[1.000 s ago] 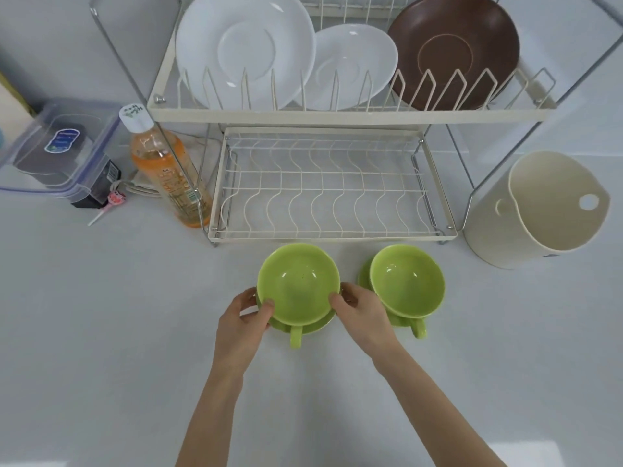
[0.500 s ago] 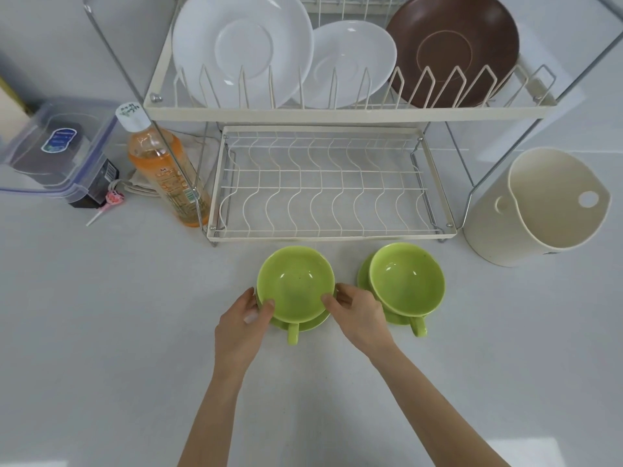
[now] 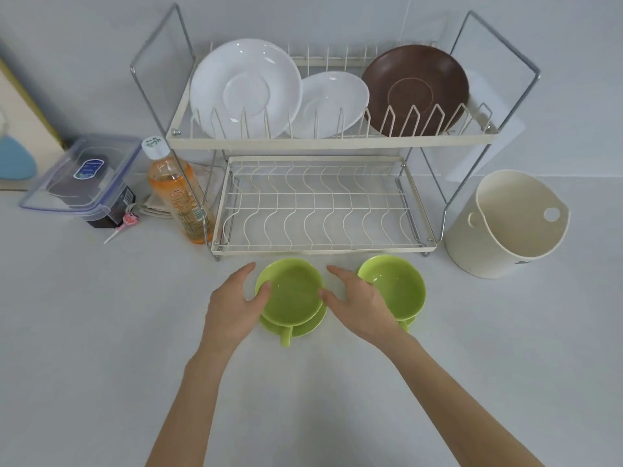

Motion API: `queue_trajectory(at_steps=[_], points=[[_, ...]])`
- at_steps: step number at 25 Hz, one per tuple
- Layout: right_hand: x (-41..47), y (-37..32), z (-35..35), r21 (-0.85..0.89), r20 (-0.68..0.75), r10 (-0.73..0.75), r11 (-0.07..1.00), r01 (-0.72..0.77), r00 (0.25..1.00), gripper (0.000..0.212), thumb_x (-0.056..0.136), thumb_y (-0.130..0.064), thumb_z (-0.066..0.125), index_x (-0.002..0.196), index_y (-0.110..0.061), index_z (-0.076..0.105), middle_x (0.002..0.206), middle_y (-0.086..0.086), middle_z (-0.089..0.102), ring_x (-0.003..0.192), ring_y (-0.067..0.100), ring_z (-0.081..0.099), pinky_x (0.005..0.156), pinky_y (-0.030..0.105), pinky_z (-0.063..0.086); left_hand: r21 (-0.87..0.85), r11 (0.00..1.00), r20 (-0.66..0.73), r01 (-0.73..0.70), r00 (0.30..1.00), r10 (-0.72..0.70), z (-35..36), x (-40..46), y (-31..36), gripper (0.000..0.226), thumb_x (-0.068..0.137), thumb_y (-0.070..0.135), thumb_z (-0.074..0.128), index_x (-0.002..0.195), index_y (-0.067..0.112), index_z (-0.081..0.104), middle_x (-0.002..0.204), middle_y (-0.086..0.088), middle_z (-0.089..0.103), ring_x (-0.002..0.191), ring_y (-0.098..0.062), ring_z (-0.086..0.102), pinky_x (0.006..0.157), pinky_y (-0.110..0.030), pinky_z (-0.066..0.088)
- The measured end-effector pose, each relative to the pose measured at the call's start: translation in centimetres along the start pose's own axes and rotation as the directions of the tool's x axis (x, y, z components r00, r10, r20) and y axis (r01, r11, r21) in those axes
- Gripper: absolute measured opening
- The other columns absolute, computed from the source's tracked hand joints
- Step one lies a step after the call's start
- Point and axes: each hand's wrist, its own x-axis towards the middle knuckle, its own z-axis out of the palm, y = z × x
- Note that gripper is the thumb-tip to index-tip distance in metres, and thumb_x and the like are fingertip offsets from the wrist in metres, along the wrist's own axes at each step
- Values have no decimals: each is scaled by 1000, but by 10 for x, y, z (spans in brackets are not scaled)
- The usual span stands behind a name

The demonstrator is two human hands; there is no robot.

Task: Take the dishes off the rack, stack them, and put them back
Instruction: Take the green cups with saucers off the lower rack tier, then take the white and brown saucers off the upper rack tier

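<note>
Two hands flank the left green cup [image 3: 290, 294]: left hand [image 3: 232, 305] and right hand [image 3: 359, 303], thumbs touching its rim, fingers now extended, no longer curled around it. Cup sits on its saucer [image 3: 305, 328] before the rack [image 3: 323, 246] front edge; second green cup [image 3: 394, 287] just right.

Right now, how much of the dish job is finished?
Done: two green cups sit on saucers on the counter; the lower shelf holds nothing. In hand: left hand and right hand flank the left cup. Left: the white plates and brown plate remain on the top shelf.
</note>
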Motion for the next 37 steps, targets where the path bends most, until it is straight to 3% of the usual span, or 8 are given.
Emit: queue_trajectory(at_steps=[7, 12, 16, 20, 26, 30, 34, 37], points=[[-9, -33, -75, -23, -97, -234, 972, 233, 967, 46, 91, -30, 50, 136, -21, 43, 145, -5, 44, 134, 13, 38, 78, 1, 19, 79, 952, -141, -296, 942, 304, -41, -3, 72, 45, 88, 26, 53, 132, 16, 48, 137, -6, 53, 130, -20, 46, 103, -28, 33], [-1, -63, -125, -115, -191, -367, 929, 351, 910, 44, 91, -30, 50, 134, -20, 46, 142, -2, 49, 133, 14, 40, 94, 10, 21, 124, 905, -217, -407, 879, 424, -70, 8, 120, 44, 88, 26, 53, 131, 14, 49, 136, -3, 55, 124, -19, 50, 100, -28, 35], [11, -84, -157, -156, -238, -426, 904, 399, 873, 43, 91, -28, 49, 134, -18, 47, 140, -1, 50, 131, 14, 43, 88, 9, 24, 186, 878, -256, -440, 841, 476, -91, 18, 154, 44, 89, 29, 51, 132, 18, 48, 137, 0, 53, 126, -17, 49, 101, -30, 35], [38, -97, -179, -164, -253, -402, 914, 370, 880, 41, 91, -28, 48, 131, -19, 50, 122, 6, 64, 100, 17, 54, 69, 9, 26, 232, 858, -270, -458, 817, 509, -107, 39, 179, 44, 88, 30, 51, 131, 18, 48, 135, 1, 55, 125, -19, 50, 102, -31, 36], [85, -115, -195, -143, -185, -237, 967, 212, 954, 39, 92, -23, 44, 123, -3, 55, 129, 13, 59, 121, 27, 52, 100, 30, 38, 357, 858, -221, -369, 859, 462, -124, 93, 189, 50, 88, 32, 50, 135, 16, 42, 140, -3, 50, 129, -25, 44, 104, -39, 36], [127, -116, -189, -180, -109, -88, 981, 68, 990, 29, 89, -23, 45, 73, 0, 51, 76, 15, 56, 70, 26, 54, 62, 30, 41, 457, 859, -181, -229, 922, 343, -126, 138, 183, 57, 88, 29, 49, 140, 11, 32, 145, -14, 39, 131, -33, 38, 101, -42, 35], [154, -116, -186, -141, -65, -23, 990, 14, 998, 25, 89, -17, 45, 96, 3, 59, 86, 17, 69, 60, 23, 63, 66, 24, 50, 476, 858, -206, -192, 924, 321, -123, 170, 174, 51, 88, 24, 49, 135, 8, 37, 136, -21, 42, 125, -40, 37, 97, -47, 38], [167, -114, -185, -141, -66, -1, 990, -9, 998, 28, 87, -8, 47, 106, 8, 58, 99, 21, 72, 79, 33, 72, 77, 32, 57, 499, 854, -261, -145, 915, 307, -127, 186, 174, 48, 89, 22, 48, 133, 3, 39, 135, -23, 41, 125, -40, 36, 97, -47, 36]])
